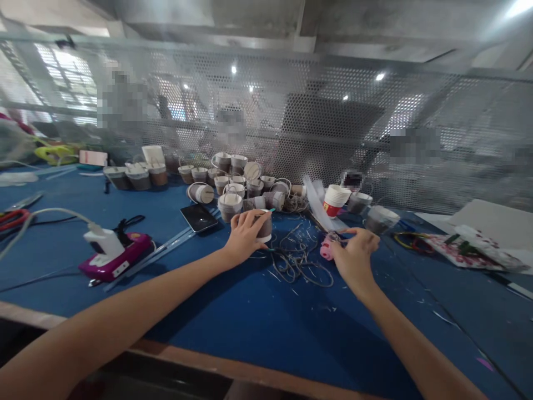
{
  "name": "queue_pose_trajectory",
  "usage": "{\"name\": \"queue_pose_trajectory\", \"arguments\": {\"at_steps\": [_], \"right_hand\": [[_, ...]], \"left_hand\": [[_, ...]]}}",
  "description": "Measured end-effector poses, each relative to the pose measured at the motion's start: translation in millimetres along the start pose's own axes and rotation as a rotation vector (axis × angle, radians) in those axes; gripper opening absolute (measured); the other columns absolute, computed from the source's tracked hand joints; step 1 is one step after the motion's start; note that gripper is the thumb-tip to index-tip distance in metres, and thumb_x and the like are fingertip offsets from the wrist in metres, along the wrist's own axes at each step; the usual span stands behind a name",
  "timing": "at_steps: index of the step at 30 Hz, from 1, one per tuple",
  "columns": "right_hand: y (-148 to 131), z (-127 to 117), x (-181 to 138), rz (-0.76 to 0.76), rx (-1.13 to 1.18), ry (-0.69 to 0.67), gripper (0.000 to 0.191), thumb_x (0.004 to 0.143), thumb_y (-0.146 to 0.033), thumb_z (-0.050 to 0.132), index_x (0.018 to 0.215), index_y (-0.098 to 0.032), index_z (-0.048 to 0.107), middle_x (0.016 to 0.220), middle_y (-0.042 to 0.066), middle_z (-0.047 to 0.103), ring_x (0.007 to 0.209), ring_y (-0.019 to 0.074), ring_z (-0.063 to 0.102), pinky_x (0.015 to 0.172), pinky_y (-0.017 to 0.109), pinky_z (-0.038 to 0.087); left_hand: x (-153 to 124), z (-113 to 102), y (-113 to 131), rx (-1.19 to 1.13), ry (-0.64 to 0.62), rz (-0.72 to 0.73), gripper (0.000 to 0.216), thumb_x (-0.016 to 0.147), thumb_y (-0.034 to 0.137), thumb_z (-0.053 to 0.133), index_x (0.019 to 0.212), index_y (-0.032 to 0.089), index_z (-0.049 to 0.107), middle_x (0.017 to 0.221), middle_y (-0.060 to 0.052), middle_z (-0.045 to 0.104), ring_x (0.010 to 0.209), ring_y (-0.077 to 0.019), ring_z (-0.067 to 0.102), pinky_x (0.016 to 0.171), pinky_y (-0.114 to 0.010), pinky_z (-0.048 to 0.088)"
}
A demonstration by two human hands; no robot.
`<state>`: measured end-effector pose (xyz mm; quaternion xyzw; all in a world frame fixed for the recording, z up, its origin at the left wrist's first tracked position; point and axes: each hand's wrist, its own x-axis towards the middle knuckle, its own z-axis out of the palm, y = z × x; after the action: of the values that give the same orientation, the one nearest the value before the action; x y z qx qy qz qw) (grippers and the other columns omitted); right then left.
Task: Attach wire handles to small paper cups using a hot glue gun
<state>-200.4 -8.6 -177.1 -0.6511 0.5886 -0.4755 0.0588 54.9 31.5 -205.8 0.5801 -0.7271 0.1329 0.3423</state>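
Note:
My left hand (pixel 245 236) is wrapped around a small grey-brown cup with a white rim (pixel 265 228), thumb on the near side and fingers over the top. The cup lies tipped on the blue table, partly covered by the fingers. To the right, my right hand (pixel 356 255) is closed in a pinch at a small pink thing (pixel 327 249), whose kind I cannot make out. Between the hands lies a loose tangle of thin grey cord (pixel 293 264). Behind my left hand stand several similar cups with cord handles (pixel 230 206), some on their sides.
A stack of white-and-red paper cups (pixel 335 201) stands behind my right hand. At left are a phone (pixel 199 218), a purple power strip (pixel 120 258) with a white plug, and red-handled scissors (pixel 14 218). A plastic bag (pixel 478 247) lies at right. A perforated metal screen (pixel 266 105) closes the back.

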Motion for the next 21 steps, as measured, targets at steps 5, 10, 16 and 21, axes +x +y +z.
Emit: {"name": "queue_pose_trajectory", "arguments": {"at_steps": [5,10,16,21], "right_hand": [[-0.5,-16.9,10.5,0.101,-0.236,-0.108,0.044,0.067,-0.034,0.057,0.103,-0.014,0.041,0.115,0.021,0.039,0.120,0.0401,0.034,0.096,0.051,0.035],[-0.1,-31.4,14.7,0.053,-0.537,-0.136,0.056,0.067,-0.030,0.061,0.113,-0.004,0.041,0.117,0.032,0.041,0.115,0.0477,0.042,0.087,0.054,0.040],[12.4,-25.8,18.9,0.112,-0.661,-0.517,0.053,0.062,-0.032,0.066,0.106,-0.006,0.051,0.107,0.028,0.054,0.105,0.0421,0.055,0.080,0.046,0.044],[19.6,-23.1,22.6,0.050,-0.664,-0.611,0.051,0.064,-0.034,0.063,0.106,-0.007,0.052,0.109,0.025,0.056,0.109,0.0393,0.055,0.078,0.041,0.045]], "left_hand": [[-3.5,-4.3,0.6,-0.044,-0.027,0.157,0.064,0.078,0.036,0.066,0.135,0.033,0.037,0.130,-0.007,0.051,0.126,-0.0312,0.038,0.106,-0.051,0.023],[13.5,-38.5,2.7,0.113,0.219,0.044,0.029,0.086,0.030,0.047,0.111,0.017,0.052,0.114,-0.015,0.055,0.109,-0.0311,0.048,0.095,-0.050,0.036],[1.9,-93.9,-1.7,0.450,-0.296,-0.421,0.021,0.083,0.023,0.043,0.093,0.010,0.056,0.093,-0.018,0.058,0.092,-0.0329,0.056,0.076,-0.046,0.048],[-55.0,-101.5,-14.2,0.695,-0.400,-0.556,0.026,0.084,0.020,0.040,0.101,0.006,0.053,0.105,-0.022,0.054,0.102,-0.0359,0.052,0.073,-0.043,0.050]]}}
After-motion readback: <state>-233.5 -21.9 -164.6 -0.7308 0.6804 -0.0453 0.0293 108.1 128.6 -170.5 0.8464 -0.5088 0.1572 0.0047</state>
